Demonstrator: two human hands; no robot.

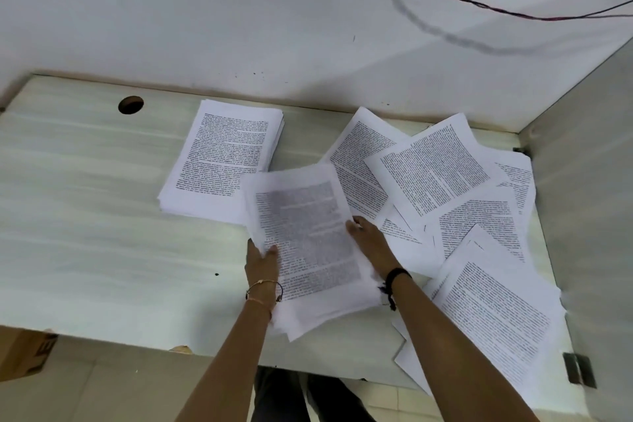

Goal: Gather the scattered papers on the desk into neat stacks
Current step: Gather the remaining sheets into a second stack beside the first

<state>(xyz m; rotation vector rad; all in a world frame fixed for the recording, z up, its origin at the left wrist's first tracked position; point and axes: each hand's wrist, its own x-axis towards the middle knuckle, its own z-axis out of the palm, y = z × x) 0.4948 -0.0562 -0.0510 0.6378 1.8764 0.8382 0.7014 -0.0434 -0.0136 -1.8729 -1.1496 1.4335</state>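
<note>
Left hand (262,259) and right hand (368,236) grip a paper bundle (308,233) (print blurred)

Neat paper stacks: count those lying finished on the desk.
1: the squared stack at the back of the desk, left of the bundle gripped by left hand and right hand; loose sheets lie fanned at right.

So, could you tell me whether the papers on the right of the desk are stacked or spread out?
Spread out: the loose sheets lie fanned at different angles, overlapping, unlike the squared stack to their left.
</note>
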